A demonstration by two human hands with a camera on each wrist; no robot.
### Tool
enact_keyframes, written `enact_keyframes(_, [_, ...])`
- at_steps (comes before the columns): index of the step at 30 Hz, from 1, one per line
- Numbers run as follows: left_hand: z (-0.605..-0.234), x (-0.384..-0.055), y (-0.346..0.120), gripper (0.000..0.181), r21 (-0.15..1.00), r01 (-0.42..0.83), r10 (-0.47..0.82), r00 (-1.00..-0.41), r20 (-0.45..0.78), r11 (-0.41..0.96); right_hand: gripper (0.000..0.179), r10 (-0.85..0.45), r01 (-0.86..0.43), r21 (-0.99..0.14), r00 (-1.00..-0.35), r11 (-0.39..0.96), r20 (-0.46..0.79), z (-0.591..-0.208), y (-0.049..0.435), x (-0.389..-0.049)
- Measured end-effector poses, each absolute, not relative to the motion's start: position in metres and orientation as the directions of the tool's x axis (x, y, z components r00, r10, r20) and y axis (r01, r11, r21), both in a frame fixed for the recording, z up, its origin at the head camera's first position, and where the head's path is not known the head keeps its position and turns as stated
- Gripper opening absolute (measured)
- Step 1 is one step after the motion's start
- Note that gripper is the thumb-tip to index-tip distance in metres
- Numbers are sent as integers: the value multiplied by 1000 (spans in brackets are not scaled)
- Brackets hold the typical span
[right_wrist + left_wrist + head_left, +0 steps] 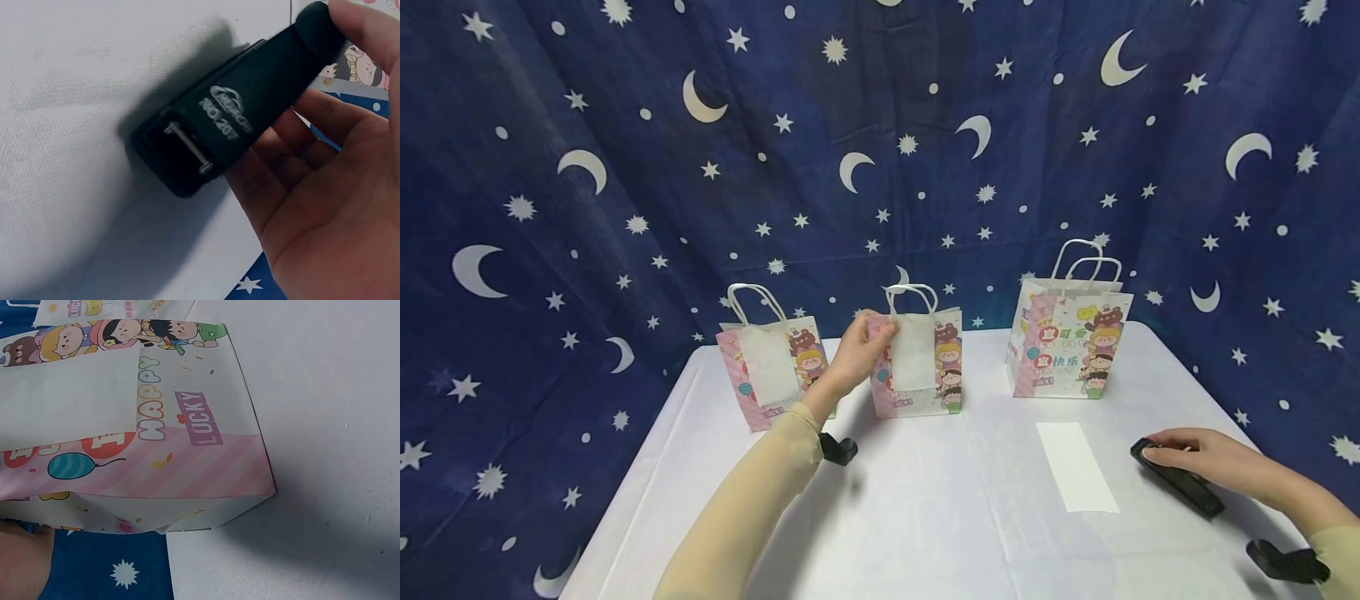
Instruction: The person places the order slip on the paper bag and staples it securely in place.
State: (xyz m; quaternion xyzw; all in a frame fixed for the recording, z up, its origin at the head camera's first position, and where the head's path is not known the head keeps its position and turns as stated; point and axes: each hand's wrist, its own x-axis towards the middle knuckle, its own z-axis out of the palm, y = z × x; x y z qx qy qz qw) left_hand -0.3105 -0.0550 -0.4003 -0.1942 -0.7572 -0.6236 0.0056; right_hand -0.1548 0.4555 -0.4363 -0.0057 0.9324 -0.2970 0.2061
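A pale yellow sleeve [737, 508] on the left arm lay nearest the camera, with a black bracket [838, 450] at its wrist. Under both arms spread a table [925, 517] covered in white cloth, and beyond the hands hung a dark blue curtain [917, 158] patterned with white moons and stars.

The left hand [859, 350] gripped the middle bag [949, 367] by its upper left edge, so that the bag stood upright just to the right of that hand, its white handle [912, 288] raised. A white strip [913, 354] hung flat over the bag's printed front, right of the thumb.

The right hand [1217, 460] held a black stapler [1183, 483], thumb at the far end, the other end running back toward the person; whether it touched the cloth could not be told. The wrist view showed "NO:207" printed on it. Near the right hand, to its left, a loose strip [1077, 468] lay flat on the cloth.

Farther away and to the left of the right hand stood the right bag [1067, 350]. To the left of the left hand, the left bag [741, 387] leaned slightly, with its own strip [770, 362] over the front; the left forearm and wrist covered its lower right part.
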Motion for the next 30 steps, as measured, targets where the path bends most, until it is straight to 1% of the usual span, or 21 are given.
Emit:
enact_keyframes(6, [-399,-312,-58,21,937,308,273,-927,257,162,63,-153,115,-610,-916,784,-370,-438,454,-154])
enact_keyframes(10, [-398,-313,-58,21,935,311,281,-925,257,172,60,-145,115,-603,-920,789,-365,-436,452,-153])
enact_keyframes(15, [-396,-313,-57,22,936,300,287,-927,241,184,61,-128,112,-586,-927,802,-351,-433,452,-152])
enact_keyframes(19, [-397,-314,-56,22,941,287,288,-930,228,181,62,-127,130,-592,-919,796,-373,-434,455,-153])
enact_keyframes(30, [-398,-314,-55,23,950,265,296,-932,208,166,66,-162,109,-575,-903,811,-399,-438,466,-151])
